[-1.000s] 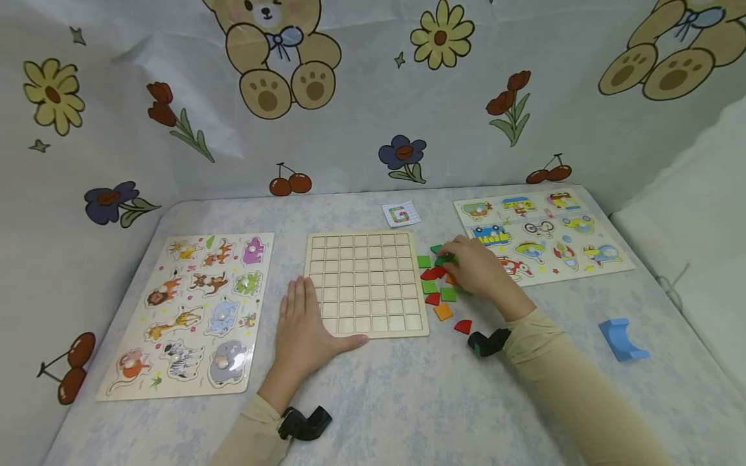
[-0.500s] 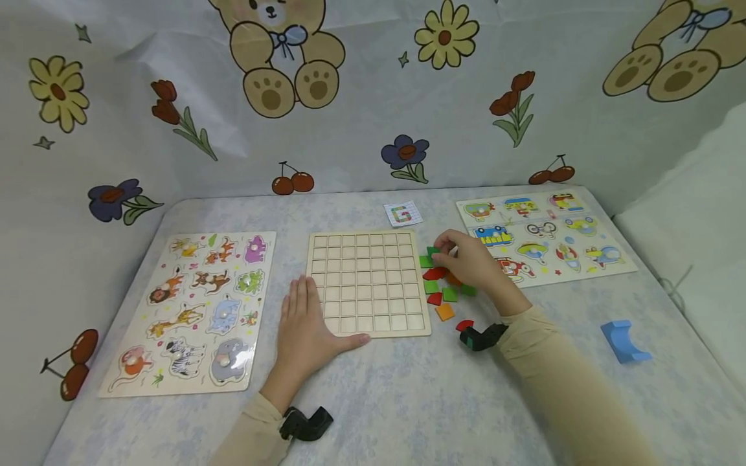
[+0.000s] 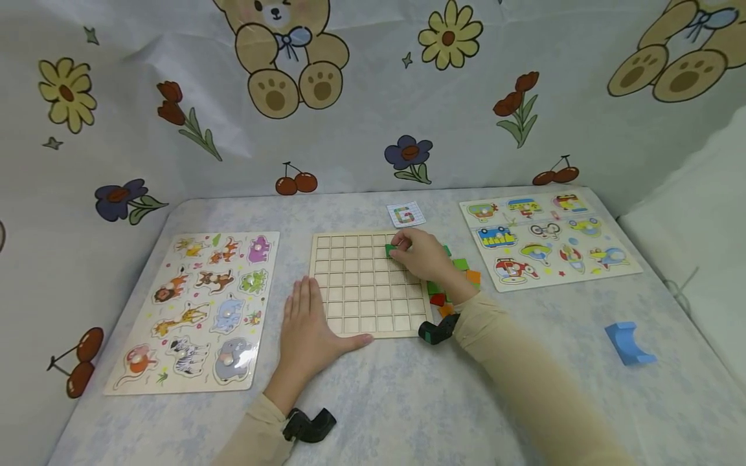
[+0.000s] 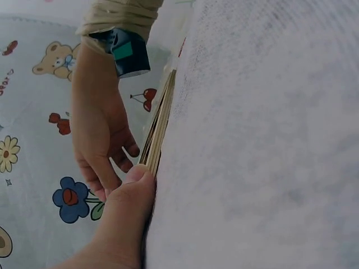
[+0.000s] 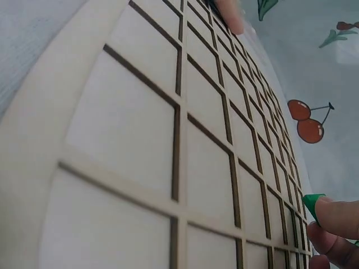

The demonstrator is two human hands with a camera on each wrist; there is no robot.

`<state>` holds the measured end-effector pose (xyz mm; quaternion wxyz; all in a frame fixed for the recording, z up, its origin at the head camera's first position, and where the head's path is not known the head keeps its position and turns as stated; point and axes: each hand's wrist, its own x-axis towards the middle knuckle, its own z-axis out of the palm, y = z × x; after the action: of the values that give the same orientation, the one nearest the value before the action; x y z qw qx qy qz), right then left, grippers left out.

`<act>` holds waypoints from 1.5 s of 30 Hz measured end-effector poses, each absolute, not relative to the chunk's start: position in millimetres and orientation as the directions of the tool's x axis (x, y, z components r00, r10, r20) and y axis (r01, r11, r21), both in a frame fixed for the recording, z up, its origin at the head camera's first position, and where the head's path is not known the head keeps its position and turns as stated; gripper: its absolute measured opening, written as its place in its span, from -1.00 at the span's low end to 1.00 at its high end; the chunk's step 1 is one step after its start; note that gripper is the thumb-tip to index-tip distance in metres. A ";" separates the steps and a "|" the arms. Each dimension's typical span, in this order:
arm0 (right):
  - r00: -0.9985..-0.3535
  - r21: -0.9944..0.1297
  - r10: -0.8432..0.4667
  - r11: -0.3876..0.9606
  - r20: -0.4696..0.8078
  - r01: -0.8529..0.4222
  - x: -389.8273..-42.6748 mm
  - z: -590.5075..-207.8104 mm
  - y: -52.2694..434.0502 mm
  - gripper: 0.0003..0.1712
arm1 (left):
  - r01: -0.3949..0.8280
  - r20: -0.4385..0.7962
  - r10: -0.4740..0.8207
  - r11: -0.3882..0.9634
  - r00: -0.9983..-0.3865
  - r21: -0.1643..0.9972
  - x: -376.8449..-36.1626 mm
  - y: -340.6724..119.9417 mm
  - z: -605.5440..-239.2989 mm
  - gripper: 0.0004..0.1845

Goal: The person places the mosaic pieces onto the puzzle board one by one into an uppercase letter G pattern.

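Observation:
A wooden grid board (image 3: 355, 285) with square cells lies mid-table. My left hand (image 3: 309, 327) rests flat at its lower left corner, fingers straight along the left side and thumb along the front edge. Over the board's upper right part, my right hand (image 3: 422, 259) pinches a dark green piece (image 3: 390, 250) between thumb and fingers. In the right wrist view, the green piece (image 5: 315, 204) shows a pointed corner near the far cells. Right of the board lie several loose green, red and orange pieces (image 3: 473, 277), partly hidden by my right hand and wrist.
A small card (image 3: 406, 214) with a coloured G pattern lies behind the board. An animal puzzle board (image 3: 192, 310) is at left, a vehicle puzzle board (image 3: 550, 239) at back right. A blue curved block (image 3: 629, 343) sits at far right.
My right hand has picked up the dark green piece from the loose pieces and carried it left over the board. My left hand stays on the board's corner.

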<state>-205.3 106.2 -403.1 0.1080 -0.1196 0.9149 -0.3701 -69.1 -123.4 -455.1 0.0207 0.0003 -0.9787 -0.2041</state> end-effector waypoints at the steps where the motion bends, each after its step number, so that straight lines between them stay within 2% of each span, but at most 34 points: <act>1: -0.947 -0.697 -0.301 0.703 -0.110 -0.143 -205.6 -403.3 102.1 -0.81 | 0.006 0.036 -0.009 0.918 -0.999 0.397 -69.2 -123.3 -455.1 0.67; 9: -0.955 -0.596 -0.278 0.786 -0.105 -0.163 -210.0 -408.0 82.8 -0.81 | -0.002 0.019 -0.010 0.916 -1.000 0.401 -69.3 -122.8 -453.5 0.67; 21: -0.954 -0.530 -0.267 0.833 -0.139 -0.156 -209.5 -413.9 76.4 -0.79 | 0.011 0.051 -0.010 0.913 -0.999 0.409 -69.1 -122.6 -456.2 0.66; 27: -0.943 -0.473 -0.316 0.849 -0.103 -0.234 -200.6 -409.1 81.5 -0.84 | -0.002 0.030 -0.016 0.911 -0.999 0.412 -68.4 -122.5 -454.5 0.66; 31: -0.938 -0.493 -0.341 0.828 -0.065 -0.267 -190.9 -401.8 96.9 -0.82 | -0.008 0.020 -0.018 0.909 -1.000 0.417 -68.8 -122.3 -454.6 0.67; 36: -0.950 -0.541 -0.308 0.810 -0.062 -0.227 -175.2 -395.1 131.7 -0.71 | -0.006 0.022 -0.016 0.908 -1.000 0.420 -69.5 -121.7 -455.7 0.68; 45: -0.973 -0.406 -0.191 0.905 -0.126 -0.126 -159.1 -394.3 199.7 -0.61 | -0.006 0.017 -0.015 0.907 -1.000 0.422 -69.3 -121.8 -454.4 0.67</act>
<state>-159.1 199.7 -394.3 0.0815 -0.0814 0.9726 -0.2018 -69.3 -121.8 -454.4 0.0102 0.0055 -0.9763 -0.2160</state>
